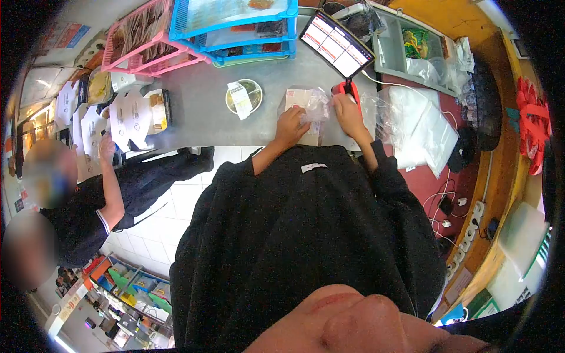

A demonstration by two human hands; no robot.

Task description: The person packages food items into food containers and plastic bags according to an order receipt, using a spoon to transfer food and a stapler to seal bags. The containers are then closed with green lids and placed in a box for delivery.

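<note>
Pressing its curled fingers onto the clear bag [316, 103], the left hand [292, 125] is gripping the film nearly closed, over a pale brown box [299, 97]. The right hand [351, 115] is wrapping its fingers closed around a red tool [339, 89], whose black part is pointing towards the far side; whether these fingers are also pinching the film, I cannot tell. The bag is lying at the near edge of the metal counter [197, 112], between the two hands, and the box is showing partly through it.

Left of the left hand, a round bowl [253, 94] is sitting on the counter, with a white slip [239, 98] lying across its top. Beyond the tool, a tablet [336, 45] is leaning at a tilt, its screen glowing. Blue racks [234, 44] are standing at the far side, with a pink rack [184, 49] just beside them on the left. On the right, white plastic sheets [412, 120] are lying in a pile, near a grey bin [389, 53] holding packets.

At the left, open white cartons [130, 119] are standing in a row, one box [158, 112] among them showing food. A co-worker's hand [106, 149] is reaching in at the cartons, well apart from the wearer's hands.
</note>
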